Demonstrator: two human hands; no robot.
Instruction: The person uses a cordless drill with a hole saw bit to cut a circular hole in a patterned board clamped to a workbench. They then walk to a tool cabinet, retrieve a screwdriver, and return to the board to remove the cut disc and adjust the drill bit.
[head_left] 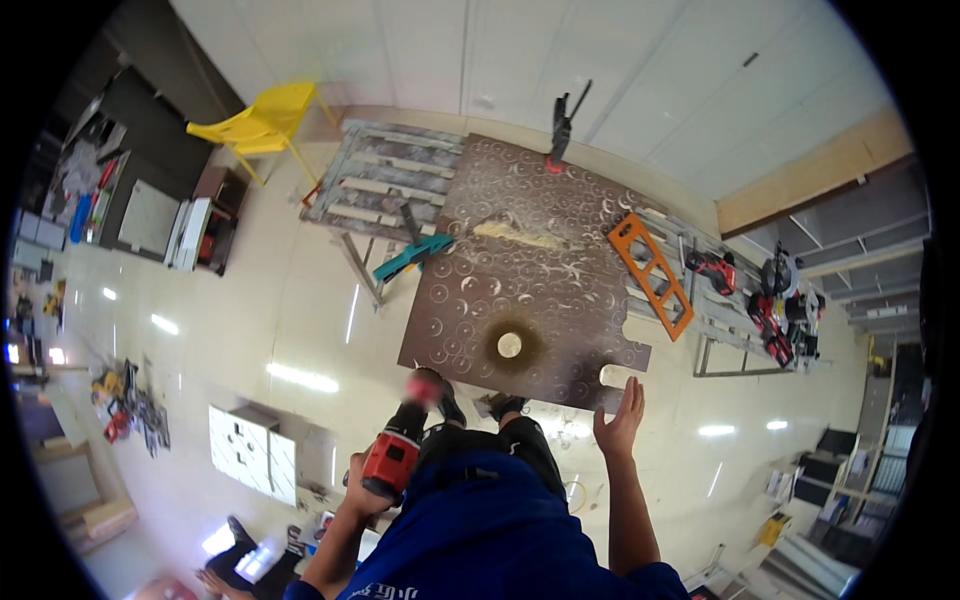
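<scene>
From the head camera, the person stands at the near edge of a large dark brown board (520, 260) laid across pallets, its face covered in pale circular cut marks. The left hand (362, 490) hangs low at the person's left side, arm bent, fingers wrapped tight around the grip of a red and black cordless drill (400, 445). The drill points away from the body toward the board, its front end blurred just short of the near edge.

The right hand (620, 420) is raised at the person's right, forearm reaching up from the lower edge, palm flat and fingers held straight and close together, holding nothing. Its fingertips lie just below a pale round cutout (615, 376) at the board's near right corner. A second round hole (510, 345), ringed by sawdust, sits near the middle of the near edge, between the two hands.

Farther off, an orange ladder-shaped frame (652, 272) lies on the board's right side, a teal tool (412, 255) on its left, and a clamp (560, 125) stands at the far edge. A yellow chair (262, 122) stands far left; red power tools (785, 305) rest on the right bench.
</scene>
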